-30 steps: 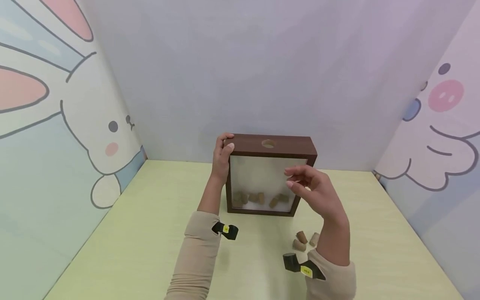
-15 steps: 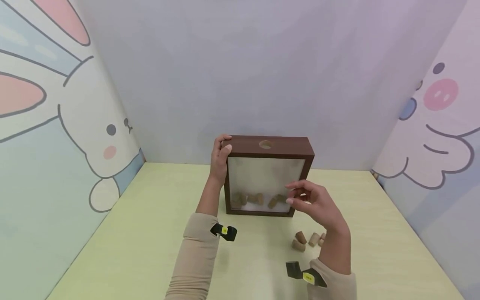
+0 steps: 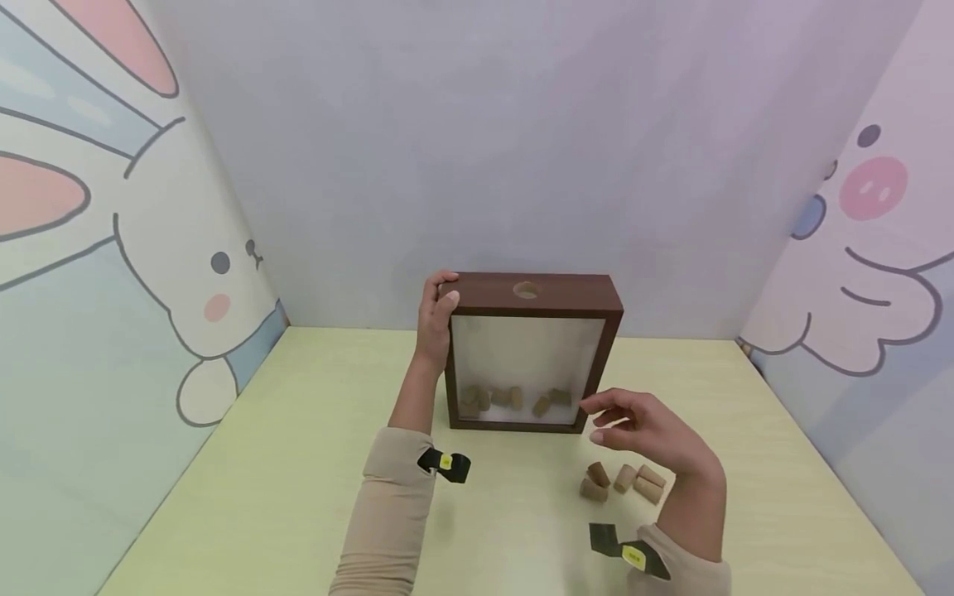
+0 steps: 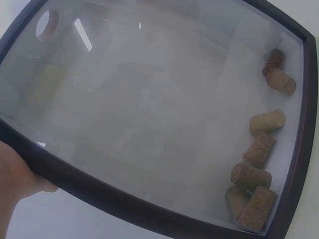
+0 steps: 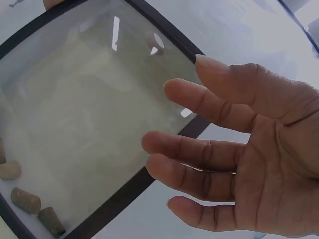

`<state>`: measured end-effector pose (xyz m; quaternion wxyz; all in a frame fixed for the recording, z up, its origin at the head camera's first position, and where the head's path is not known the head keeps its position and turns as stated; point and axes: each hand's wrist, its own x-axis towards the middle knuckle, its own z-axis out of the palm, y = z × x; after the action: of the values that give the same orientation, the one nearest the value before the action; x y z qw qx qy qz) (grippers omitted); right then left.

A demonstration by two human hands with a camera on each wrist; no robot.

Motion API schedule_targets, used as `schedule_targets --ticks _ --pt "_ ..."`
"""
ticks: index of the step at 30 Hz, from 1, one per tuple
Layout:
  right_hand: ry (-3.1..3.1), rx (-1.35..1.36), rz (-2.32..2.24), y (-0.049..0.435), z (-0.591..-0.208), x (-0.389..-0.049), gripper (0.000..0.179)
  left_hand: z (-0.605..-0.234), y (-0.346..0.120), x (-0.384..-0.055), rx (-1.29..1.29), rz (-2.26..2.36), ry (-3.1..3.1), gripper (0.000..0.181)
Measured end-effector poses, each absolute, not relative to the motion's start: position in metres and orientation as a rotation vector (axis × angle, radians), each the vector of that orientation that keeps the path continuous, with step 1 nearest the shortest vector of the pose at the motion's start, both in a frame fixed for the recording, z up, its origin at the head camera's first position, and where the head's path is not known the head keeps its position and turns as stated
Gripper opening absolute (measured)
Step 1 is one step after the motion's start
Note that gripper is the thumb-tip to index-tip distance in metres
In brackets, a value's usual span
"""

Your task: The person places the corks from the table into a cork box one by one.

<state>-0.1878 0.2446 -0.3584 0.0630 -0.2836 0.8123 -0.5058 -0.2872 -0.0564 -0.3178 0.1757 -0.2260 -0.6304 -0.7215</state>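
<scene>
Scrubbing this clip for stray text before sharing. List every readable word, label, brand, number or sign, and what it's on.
Readable text: none.
Left yellow label on the left black wrist camera: dark marks, too small and blurred to read.
Right yellow label on the right black wrist camera: same, unreadable.
Box, loose corks, cartoon rabbit, cartoon pig: no lettering I can make out.

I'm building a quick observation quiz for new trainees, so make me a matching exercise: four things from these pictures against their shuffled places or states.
1. left grip
2. right grip
3. round hole
4. loose corks

A. lying on the table
B. fingers relaxed, holding nothing
C. in the box's top
D. holding the box's upper corner

Pairs: 1-D, 2-B, 3-C, 4-A
</scene>
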Motion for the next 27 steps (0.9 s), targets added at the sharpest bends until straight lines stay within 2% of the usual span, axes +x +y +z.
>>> schedule_targets --ticks 14,27 --pt "2.459 -0.7 -1.396 0.275 -0.387 -0.176 0.04 -0.318 -0.056 -0.287 -0.644 -2.037 -1.786 0.048" --pt "2.424 -0.417 -1.482 0.314 -0.408 -0.169 0.045 -0.316 -0.056 -0.287 -0.64 -2.041 -1.805 0.047"
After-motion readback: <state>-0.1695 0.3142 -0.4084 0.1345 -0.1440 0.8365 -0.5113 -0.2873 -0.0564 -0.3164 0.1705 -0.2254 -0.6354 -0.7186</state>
